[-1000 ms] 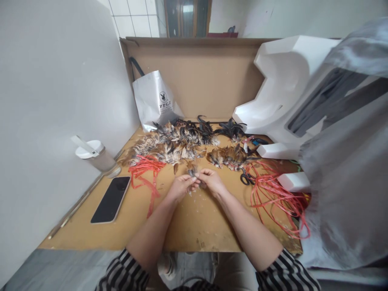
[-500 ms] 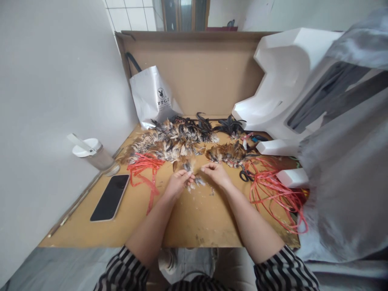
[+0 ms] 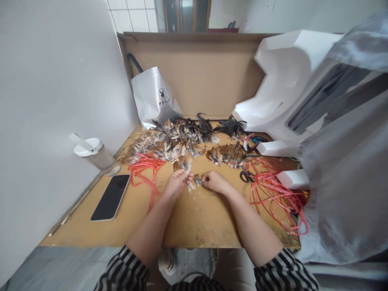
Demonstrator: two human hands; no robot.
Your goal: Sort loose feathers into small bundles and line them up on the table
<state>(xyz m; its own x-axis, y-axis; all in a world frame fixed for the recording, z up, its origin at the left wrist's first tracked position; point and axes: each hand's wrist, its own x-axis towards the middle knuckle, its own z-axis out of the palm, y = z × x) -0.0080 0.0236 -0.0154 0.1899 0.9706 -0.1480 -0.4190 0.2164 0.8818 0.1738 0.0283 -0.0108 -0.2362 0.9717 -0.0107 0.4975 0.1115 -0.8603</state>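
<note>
Feathers (image 3: 174, 149), centre, are mottled brown, cream and black. Strips (image 3: 146, 163), left of centre, are coloured red; bag (image 3: 150, 97), upper left, is silvered and printed in black. Sleeves (image 3: 125, 268), bottom, are striped black and grey. Surface (image 3: 198, 226) is toned tan.

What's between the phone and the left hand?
In the head view, some loose red strips lie between the phone and the left hand.

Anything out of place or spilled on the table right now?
Nothing looks damaged, but two spots look untidy. Loose feather bits lie scattered on the table near the right hand. The red strips at the right lie in a sprawling tangle against the scissors, so they might snag.
</note>
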